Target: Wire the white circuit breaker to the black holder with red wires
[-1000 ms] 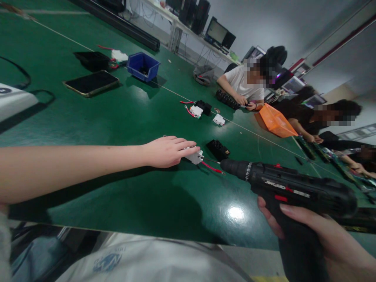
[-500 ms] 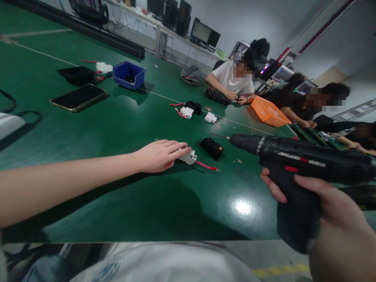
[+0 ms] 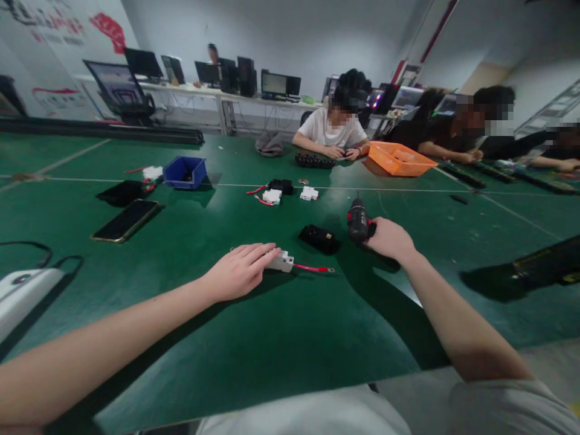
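A white module (image 3: 285, 261) with a red lead (image 3: 308, 267) lies on a green tabletop (image 3: 272, 350) beneath the left grip (image 3: 240, 272) of a person at work, its free end showing just past the fingertips. The fingers lie nearly straight and close together across the top of the casing; the thumb is out of sight, so whether the hand pinches the piece or merely pins it cannot be told. The right grip (image 3: 390, 240) is curled around the handle of a black drill (image 3: 357, 222), bit pointing away from the wearer, the far fingers hidden; whether the tool touches the surface beneath is unclear. The module looks light and stiff, its smooth shell likely to skid on the glossy top, and is probably best taken by the long sides of its casing, clear of the lead, which appears bendable and ends in a metal ring. The drill looks much the heavier, solid and best held by its handle, with the slender bit its likeliest weak spot. A black block (image 3: 319, 238) rests between module and drill, while a blue bin (image 3: 185, 176) and a phone (image 3: 124, 222) sit off to the left.
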Demonstrator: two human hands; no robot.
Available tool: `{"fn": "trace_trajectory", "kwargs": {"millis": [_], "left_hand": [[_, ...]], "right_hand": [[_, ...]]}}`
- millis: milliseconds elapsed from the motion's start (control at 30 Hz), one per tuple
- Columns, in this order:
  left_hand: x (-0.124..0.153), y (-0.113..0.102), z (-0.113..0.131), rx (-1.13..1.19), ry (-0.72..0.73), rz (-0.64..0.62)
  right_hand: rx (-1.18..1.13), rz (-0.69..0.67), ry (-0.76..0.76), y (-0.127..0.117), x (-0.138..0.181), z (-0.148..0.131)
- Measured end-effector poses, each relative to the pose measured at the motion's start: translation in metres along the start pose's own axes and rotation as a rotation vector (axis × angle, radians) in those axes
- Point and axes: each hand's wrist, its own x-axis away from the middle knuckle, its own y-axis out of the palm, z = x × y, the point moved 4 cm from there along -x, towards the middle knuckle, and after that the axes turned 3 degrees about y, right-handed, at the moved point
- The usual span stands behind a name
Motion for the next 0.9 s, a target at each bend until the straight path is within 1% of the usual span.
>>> {"fn": "trace_trajectory", "kwargs": {"millis": [100, 233, 367, 467, 533, 667, 833, 900], "left_hand": [[0.0, 0.0, 0.0, 0.002, 0.004, 0.024], [-0.001, 0.0, 0.001, -0.024, 0.032, 0.057], [-0.001, 0.002, 0.0, -0.045, 0.051, 0.072], [0.0, 0.002, -0.001, -0.058, 0.062, 0.075], [-0.001, 0.002, -0.001, -0.056, 0.063, 0.064], [-0.002, 0.002, -0.001, -0.046, 0.06, 0.041], [-0.002, 0.001, -0.001, -0.047, 0.064, 0.044], [-0.002, 0.001, -0.001, -0.047, 0.067, 0.045]], "right_hand": [[0.039, -0.084, -0.006, 0.008, -0.002, 0.013], [0.026, -0.162, 0.002, 0.013, -0.001, 0.015], [0.022, -0.157, -0.001, 0.01, -0.001, 0.015], [0.038, -0.153, -0.033, 0.008, -0.003, 0.028], [0.03, -0.157, -0.081, 0.008, -0.004, 0.038], [-0.051, -0.18, -0.176, 0.008, -0.005, 0.051], [-0.136, -0.225, -0.254, 0.011, 0.001, 0.05], [-0.224, -0.17, -0.229, 0.008, 0.005, 0.051]]}}
